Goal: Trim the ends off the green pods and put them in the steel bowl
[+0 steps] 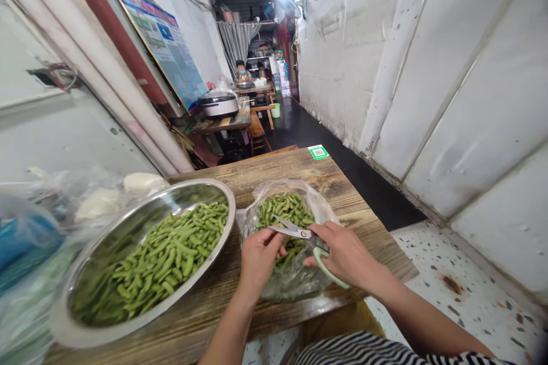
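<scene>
My right hand grips a pair of scissors by its pale green handles, with the blades parted and pointing left. Close to the blade tips, my left hand is closed in a pinch; whatever lies between its fingertips is too small or hidden to name. Below both hands, a clear plastic bag stands with its mouth spread, full of green soybean pods. To the left sits a wide steel basin holding many more green pods.
The wooden table bears a green QR-code card at its far corner. Plastic bags crowd the left side. Beyond stand another table with an electric cooker and a stool. A white wall runs along the right.
</scene>
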`<state>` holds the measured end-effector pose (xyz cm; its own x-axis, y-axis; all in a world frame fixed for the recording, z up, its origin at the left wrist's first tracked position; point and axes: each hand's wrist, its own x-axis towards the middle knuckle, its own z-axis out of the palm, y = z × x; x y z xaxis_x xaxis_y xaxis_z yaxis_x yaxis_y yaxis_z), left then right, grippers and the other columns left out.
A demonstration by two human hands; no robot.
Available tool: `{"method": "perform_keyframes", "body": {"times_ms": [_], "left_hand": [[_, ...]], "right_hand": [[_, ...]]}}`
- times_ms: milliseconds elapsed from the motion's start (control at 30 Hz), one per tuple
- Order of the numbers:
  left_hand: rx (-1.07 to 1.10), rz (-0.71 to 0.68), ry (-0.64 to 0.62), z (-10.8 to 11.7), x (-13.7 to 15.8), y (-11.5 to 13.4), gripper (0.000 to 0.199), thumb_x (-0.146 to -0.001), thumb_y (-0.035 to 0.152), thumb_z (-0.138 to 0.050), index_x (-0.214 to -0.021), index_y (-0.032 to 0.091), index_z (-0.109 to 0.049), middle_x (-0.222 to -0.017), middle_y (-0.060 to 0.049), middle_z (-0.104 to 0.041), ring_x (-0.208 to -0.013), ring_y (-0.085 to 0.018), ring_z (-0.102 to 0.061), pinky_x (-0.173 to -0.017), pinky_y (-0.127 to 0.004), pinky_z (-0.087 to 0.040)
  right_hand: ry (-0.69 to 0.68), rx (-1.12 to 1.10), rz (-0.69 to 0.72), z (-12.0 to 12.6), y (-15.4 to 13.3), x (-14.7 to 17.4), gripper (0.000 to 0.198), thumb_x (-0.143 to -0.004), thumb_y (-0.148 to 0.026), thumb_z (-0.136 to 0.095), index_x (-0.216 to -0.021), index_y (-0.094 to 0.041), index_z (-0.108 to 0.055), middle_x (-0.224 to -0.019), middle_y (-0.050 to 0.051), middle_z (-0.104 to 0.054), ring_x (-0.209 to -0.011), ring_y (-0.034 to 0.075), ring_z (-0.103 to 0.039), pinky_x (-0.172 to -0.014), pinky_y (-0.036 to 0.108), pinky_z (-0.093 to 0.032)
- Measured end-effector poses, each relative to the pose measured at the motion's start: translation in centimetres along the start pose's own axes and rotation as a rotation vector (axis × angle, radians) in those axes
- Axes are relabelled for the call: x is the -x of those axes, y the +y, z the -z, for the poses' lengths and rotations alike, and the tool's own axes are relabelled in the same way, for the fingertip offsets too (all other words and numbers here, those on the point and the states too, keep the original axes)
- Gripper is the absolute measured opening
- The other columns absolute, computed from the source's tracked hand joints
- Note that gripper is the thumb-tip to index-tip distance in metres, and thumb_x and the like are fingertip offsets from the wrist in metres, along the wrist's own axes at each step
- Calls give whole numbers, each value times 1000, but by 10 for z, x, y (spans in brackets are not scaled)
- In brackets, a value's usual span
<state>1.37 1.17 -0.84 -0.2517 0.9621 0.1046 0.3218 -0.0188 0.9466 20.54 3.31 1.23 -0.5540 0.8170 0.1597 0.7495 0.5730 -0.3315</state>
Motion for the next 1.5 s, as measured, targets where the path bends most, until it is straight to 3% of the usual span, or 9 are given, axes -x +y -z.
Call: {"method": "perform_keyframes", "body": {"times_ms": [200,300,433,633,900,1000,1167,1233,1500], "left_hand": [[-46,-112,49,5,5,0,17,-73,31,-63,-79,20,-73,-80,0,-72,-73,-17,-63,-70,-26,-47],[-112,-113,140,4,6,-2,18,-73,32,-63,-82,19,-72,-73,0,-70,-63,-14,-59,-62,-24,-45],[-230,-195,240,1,7,-3,16,-72,31,-63,-65,17,-66,-57,3,-57,-52,-10,-47,-53,-21,-37],[-177,-128,258,-2,7,0,16,-69,31,-64,-62,17,-63,-55,3,-56,-52,-10,-47,-52,-21,-37],[-167,-5,206,-6,4,-8,14,-63,30,-69,-60,17,-65,-53,2,-58,-51,-11,-50,-51,-22,-39],[11,108,143,-7,1,-11,16,-61,30,-71,-66,17,-65,-53,2,-59,-48,-11,-53,-49,-22,-42],[609,298,75,-3,-1,-3,23,-60,25,-76,-73,12,-63,-66,0,-65,-64,-12,-64,-62,-21,-52],[781,369,100,0,-1,2,18,-61,18,-76,-71,11,-62,-65,1,-62,-63,-9,-63,-59,-16,-52],[1084,508,107,-2,7,9,9,-76,5,-62,-68,9,-60,-61,1,-56,-48,-3,-52,-43,-10,-45]], "right_hand": [[3,28,14,1,-4,-1,55,-70,-52,-69,-112,-20,-55,-90,6,-60,-79,22,-58,-69,28,-42],[-8,22,8,0,-6,-1,58,-70,-54,-67,-114,-19,-54,-92,7,-60,-79,22,-58,-70,29,-42],[-30,3,-29,-2,-9,0,60,-71,-55,-66,-116,-18,-54,-93,8,-61,-81,22,-59,-72,29,-42],[-45,-53,-28,-2,-11,0,55,-73,-56,-63,-112,-18,-56,-90,8,-62,-78,21,-59,-69,28,-40],[-75,-82,-23,-12,1,0,39,-73,-53,-65,-89,-17,-62,-75,5,-63,-67,18,-57,-60,24,-33],[-79,-132,-35,-11,5,-1,37,-73,-52,-65,-84,-17,-61,-75,4,-64,-67,17,-57,-60,24,-33],[-21,-256,-61,-2,5,-3,40,-75,-58,-60,-85,-18,-57,-73,1,-60,-64,15,-53,-56,22,-33],[-33,-284,-38,-1,4,-2,44,-74,-59,-60,-91,-19,-57,-76,2,-59,-65,15,-53,-57,22,-35],[9,-237,25,-8,-6,1,55,-74,-57,-61,-112,-17,-56,-93,8,-61,-75,18,-55,-66,27,-41]]}}
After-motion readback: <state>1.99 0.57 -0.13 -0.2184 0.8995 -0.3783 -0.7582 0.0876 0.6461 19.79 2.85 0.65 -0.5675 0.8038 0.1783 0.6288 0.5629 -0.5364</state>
